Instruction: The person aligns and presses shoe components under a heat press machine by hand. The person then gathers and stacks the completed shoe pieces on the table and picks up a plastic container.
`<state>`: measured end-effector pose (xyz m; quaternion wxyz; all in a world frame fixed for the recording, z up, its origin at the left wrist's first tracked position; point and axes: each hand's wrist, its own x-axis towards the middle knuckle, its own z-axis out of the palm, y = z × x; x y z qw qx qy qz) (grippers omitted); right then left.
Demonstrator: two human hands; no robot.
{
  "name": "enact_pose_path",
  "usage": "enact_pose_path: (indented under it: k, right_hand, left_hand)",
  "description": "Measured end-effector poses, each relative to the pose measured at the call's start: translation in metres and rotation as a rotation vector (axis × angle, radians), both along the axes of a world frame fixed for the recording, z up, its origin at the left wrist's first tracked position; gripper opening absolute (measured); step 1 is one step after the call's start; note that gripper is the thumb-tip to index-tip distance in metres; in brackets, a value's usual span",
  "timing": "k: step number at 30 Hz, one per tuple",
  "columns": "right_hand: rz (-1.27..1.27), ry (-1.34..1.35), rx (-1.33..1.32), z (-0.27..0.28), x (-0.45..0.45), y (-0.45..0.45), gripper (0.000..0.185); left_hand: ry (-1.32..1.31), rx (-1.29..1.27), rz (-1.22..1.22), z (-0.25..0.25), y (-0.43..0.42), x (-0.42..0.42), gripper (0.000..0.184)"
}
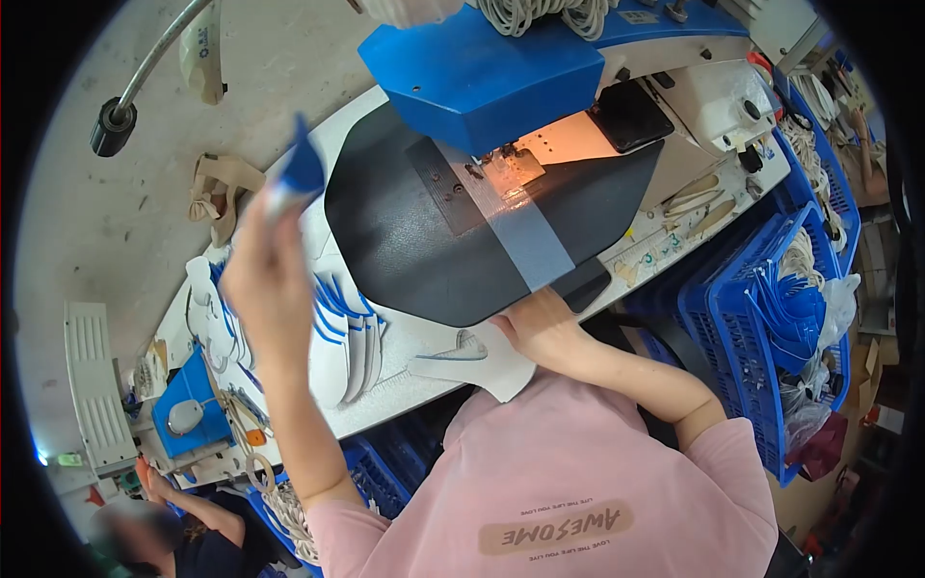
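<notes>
My left hand [265,270] is raised at the left, blurred by motion, its fingers closed on a blue-and-white piece [303,166]. My right hand [541,328] is at the front edge of the black machine plate [385,222], near the end of a grey strip [530,246]; its fingertips are hidden under the edge. Above the plate is the blue sewing machine head [491,82], its needle area lit orange. White pieces with blue edges [356,347] lie fanned on the table to the left of the plate. A white piece [482,366] lies near my right wrist.
A black phone-like object [631,116] lies right of the machine head. Blue crates [737,337] with blue pieces and cords stand at the right. A beige strap piece [222,188] lies at the upper left. Another person [207,525] sits at the lower left.
</notes>
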<state>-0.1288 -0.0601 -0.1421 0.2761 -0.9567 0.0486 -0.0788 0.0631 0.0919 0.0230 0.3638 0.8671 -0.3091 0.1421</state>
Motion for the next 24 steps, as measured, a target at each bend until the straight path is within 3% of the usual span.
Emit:
enact_pose_path:
  k: [2,3,5,7,9,10,12,14,19,22,24]
  right_hand:
    - [-0.118,-0.089,-0.119,-0.015,0.000,0.011,0.027]
    - [-0.116,-0.089,-0.115,-0.018,-0.001,0.015,0.027]
    - [-0.142,-0.066,-0.148,-0.022,-0.005,0.024,0.030]
    - [-0.153,-0.054,-0.161,-0.024,-0.005,0.029,0.032]
    - [-0.164,-0.142,-0.152,-0.026,-0.006,0.029,0.032]
    - [-0.168,-0.184,-0.150,-0.026,-0.006,0.029,0.032]
    - [-0.161,-0.228,-0.082,-0.026,-0.005,0.028,0.030]
    - [-0.143,-0.309,0.056,-0.026,-0.005,0.026,0.028]
    - [-0.079,-0.438,0.132,-0.025,-0.004,0.018,0.026]
    - [0.020,-0.338,0.541,0.016,-0.023,0.019,0.024]
    - [0.062,-0.477,0.493,0.067,-0.024,0.014,0.021]
  left_hand:
    - [-0.436,0.012,0.156,0.004,0.036,-0.008,0.030]
    - [-0.436,0.017,0.157,0.002,0.052,-0.011,0.030]
    - [-0.674,0.306,0.217,-0.018,0.084,-0.015,0.034]
    - [-0.343,0.536,0.210,-0.068,0.114,-0.016,0.041]
    - [-0.232,0.862,0.175,-0.121,0.131,-0.023,0.045]
    - [-0.231,0.863,0.176,-0.132,0.132,-0.026,0.045]
    - [-0.214,0.546,0.091,-0.140,0.104,-0.042,0.046]
    - [-0.126,0.411,-0.091,-0.142,0.074,-0.053,0.039]
    - [0.088,0.294,-0.533,-0.126,0.025,-0.062,0.027]
    - [0.198,0.205,-0.707,-0.069,0.023,-0.065,0.021]
    - [0.285,0.175,-0.750,-0.038,0.021,-0.069,0.019]
